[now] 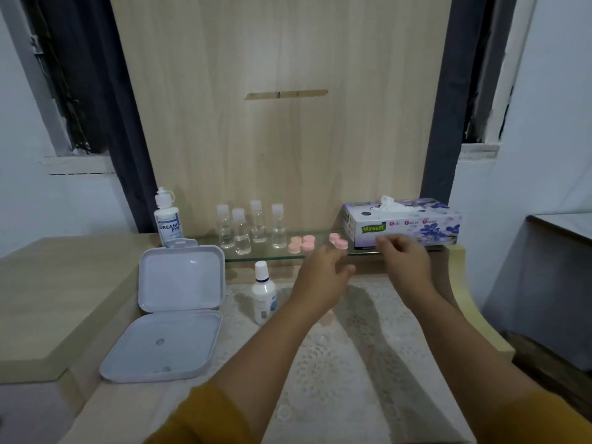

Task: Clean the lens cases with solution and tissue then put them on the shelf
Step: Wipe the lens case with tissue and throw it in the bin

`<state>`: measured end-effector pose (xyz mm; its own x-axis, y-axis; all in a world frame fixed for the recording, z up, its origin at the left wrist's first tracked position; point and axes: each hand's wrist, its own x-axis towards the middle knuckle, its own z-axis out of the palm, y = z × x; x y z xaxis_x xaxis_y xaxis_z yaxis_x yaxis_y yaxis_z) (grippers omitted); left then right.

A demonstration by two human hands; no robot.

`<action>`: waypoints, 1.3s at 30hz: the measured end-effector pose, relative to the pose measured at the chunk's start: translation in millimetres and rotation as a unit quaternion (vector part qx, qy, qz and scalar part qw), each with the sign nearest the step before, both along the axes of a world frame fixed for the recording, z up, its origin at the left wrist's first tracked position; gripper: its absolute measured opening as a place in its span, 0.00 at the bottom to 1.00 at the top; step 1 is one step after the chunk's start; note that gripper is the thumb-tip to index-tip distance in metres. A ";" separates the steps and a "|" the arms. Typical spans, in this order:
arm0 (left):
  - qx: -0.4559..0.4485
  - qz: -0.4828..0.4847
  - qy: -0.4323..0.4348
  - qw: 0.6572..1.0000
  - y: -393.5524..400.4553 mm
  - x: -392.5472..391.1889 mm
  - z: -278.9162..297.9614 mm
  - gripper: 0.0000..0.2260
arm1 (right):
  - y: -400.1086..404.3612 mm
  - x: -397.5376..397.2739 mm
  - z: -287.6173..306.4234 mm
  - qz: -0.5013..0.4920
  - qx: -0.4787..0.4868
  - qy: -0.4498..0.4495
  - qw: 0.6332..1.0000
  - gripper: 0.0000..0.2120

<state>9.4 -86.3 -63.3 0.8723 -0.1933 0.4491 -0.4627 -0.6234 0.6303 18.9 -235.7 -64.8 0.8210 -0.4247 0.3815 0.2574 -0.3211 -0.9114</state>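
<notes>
While both hands reach toward the glass shelf, the fingers of the left hand look loosely spread and hold nothing that I can see, hovering just in front of the shelf edge near the pink lens cases. Over on the right, the right hand has its fingers curled by the front of the tissue box, and whether they pinch anything I cannot tell, it's too blurred. Now the cases: one pink cluster sits mid-shelf, a second pink case lies just to its right beside the box, so those look already parked where they belong. One more faint pink shape lies on the tabletop under the left forearm, possibly a case left to do, though it's hard to make out. I'd judge the job well along, maybe near the end. Further out: four small clear bottles stand on the shelf, a solution bottle at the far left end, a second white bottle down on the lace-covered tabletop, and an open grey box to the left. Behind it all, a pale wood panel, dark curtains either side, whitish walls.
</notes>
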 end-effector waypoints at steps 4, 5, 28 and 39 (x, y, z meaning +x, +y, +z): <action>0.053 -0.006 -0.095 0.994 -34.6 35.2 20.8 0.13 | -14.5 15.2 24.3 -0.060 -0.057 -0.006 0.997 0.09; 0.069 -0.009 -0.114 0.991 -42.1 44.6 22.7 0.14 | -18.4 19.4 28.3 -0.074 -0.082 -0.001 0.994 0.10; 0.038 -0.028 -0.134 0.990 -65.7 104.4 14.5 0.13 | -61.1 125.2 62.8 -0.124 -0.244 0.091 0.957 0.07; 0.042 -0.028 -0.096 0.994 -63.6 98.5 19.9 0.14 | -62.9 105.2 79.5 -0.088 0.005 -0.017 0.996 0.06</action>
